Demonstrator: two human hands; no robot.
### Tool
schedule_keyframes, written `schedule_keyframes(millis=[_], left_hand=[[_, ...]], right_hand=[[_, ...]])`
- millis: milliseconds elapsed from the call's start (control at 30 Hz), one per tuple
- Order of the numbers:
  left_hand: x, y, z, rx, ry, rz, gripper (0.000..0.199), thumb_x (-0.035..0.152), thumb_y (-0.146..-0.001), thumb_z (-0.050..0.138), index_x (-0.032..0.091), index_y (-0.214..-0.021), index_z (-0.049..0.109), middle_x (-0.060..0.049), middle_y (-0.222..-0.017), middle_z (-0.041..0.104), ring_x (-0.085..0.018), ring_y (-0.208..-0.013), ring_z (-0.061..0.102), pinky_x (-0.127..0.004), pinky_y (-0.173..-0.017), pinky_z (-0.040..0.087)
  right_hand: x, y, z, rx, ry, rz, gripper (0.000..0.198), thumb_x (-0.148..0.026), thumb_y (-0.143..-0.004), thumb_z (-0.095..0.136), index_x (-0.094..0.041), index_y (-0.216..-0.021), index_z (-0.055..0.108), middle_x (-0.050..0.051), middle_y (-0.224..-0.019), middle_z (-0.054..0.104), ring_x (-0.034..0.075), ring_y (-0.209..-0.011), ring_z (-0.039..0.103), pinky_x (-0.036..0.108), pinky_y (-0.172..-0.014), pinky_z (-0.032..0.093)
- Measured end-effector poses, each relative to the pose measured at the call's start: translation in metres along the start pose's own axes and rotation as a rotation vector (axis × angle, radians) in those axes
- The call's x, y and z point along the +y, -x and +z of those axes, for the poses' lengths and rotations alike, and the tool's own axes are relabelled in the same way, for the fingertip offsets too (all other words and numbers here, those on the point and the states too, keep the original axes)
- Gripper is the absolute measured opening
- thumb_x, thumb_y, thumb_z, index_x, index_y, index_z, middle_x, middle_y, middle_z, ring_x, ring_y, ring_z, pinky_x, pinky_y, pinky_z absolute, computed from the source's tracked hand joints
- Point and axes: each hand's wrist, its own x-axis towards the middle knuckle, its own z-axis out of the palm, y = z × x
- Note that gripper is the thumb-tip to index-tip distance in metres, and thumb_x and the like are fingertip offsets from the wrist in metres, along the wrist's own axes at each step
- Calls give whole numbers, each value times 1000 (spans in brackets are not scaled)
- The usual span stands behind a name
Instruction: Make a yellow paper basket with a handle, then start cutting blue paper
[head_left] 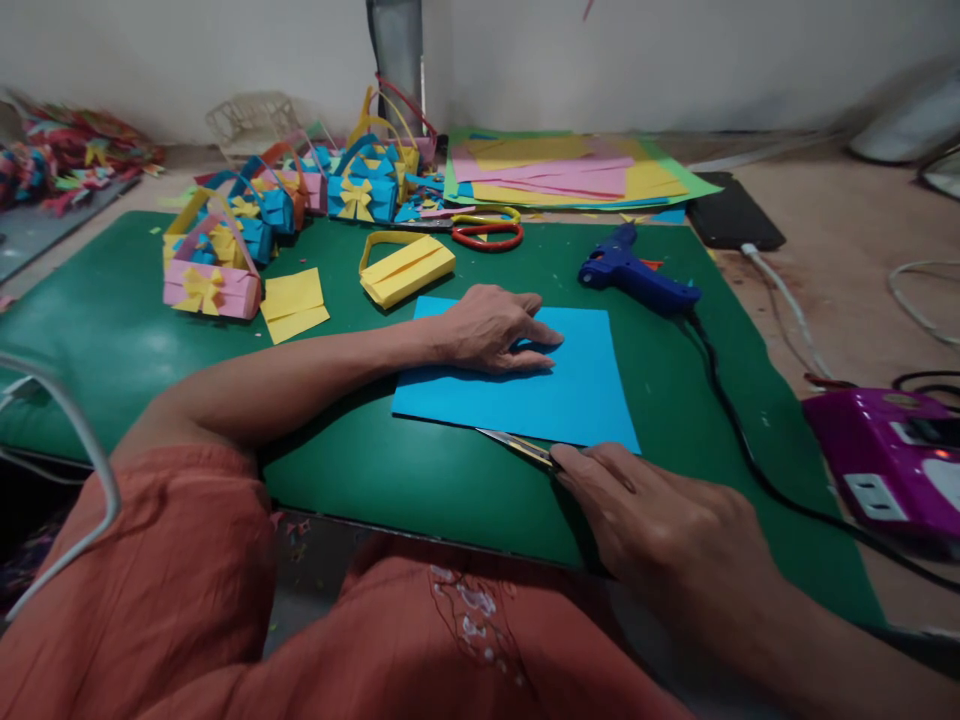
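Observation:
A sheet of bright blue paper lies flat on the green tabletop. My left hand rests on it with the fingers stretched out, pressing near its middle. In my right hand is a craft knife, gripped low at the near edge of the sheet. Its blade tip meets or slips under that edge; which of the two I cannot tell. Beyond my left hand sits a small yellow paper basket with a handle. To its left is a folded yellow paper piece.
Finished paper baskets in several colours crowd the back left. Red-and-yellow-handled scissors lie before a stack of coloured paper. A blue glue gun is at right, its cord running towards a purple power box. Behind it is a black phone.

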Motion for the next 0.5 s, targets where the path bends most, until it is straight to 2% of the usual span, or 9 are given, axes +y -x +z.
schedule_keyframes(millis=[233,500], left_hand=[[0,0,0,12,0,3,42,56,-83,43,29,-105,66,-6,-81,62,-17,-62,51,-28,-52,16],[0,0,0,15,-2,7,43,56,-83,42,28,-105,66,-7,-82,62,-17,-62,52,-28,-51,16]], right_hand=[[0,5,0,-2,-4,24,23,-12,-86,39,-16,-94,60,0,-67,60,11,-52,50,25,-47,29],[-9,-13,7,22,-17,-32,19,-14,-87,41,-16,-89,60,0,-64,58,12,-50,48,26,-45,26]])
